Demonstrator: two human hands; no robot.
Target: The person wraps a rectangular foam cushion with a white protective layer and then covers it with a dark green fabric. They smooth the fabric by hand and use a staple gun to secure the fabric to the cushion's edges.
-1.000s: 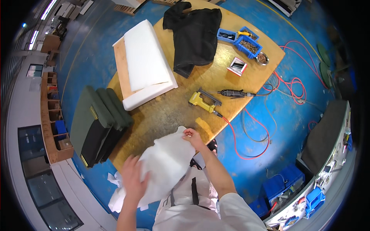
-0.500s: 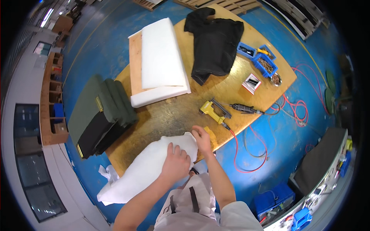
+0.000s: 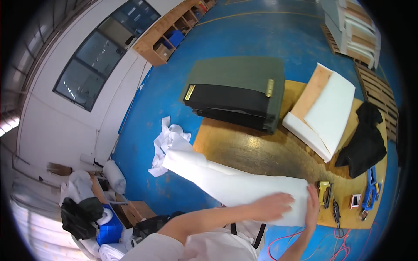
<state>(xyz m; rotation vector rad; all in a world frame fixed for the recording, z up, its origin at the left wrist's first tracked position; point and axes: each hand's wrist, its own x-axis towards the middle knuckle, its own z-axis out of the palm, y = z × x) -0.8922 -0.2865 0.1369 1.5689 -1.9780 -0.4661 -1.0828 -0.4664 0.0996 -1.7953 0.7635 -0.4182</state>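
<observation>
A long folded piece of white batting [image 3: 244, 185] stretches across the table's near edge, its left end hanging over the floor. My left hand [image 3: 274, 205] lies flat on top of it near the right end, fingers stretched out. At the right end edge of the batting, my right hand [image 3: 312, 204] rests with its fingers extended along that side; its palm is turned partly out of sight. Just right of that hand lie a yellow staple gun [image 3: 323, 191] and a dark air tool [image 3: 336, 212].
The wooden table [image 3: 248, 145] bears a dark green and black fabric stack [image 3: 230, 98], a white-padded wooden panel [image 3: 335, 108], black fabric [image 3: 365, 148] and blue bins [image 3: 371, 191]. White scraps [image 3: 172, 137] lie on the floor at the left. Red hoses [image 3: 344, 248] trail at lower right.
My view has swung left, showing more of the wall and floor. The batting appears more stretched out sideways. Both hands stay at its right end, the left one now lying flatter.
</observation>
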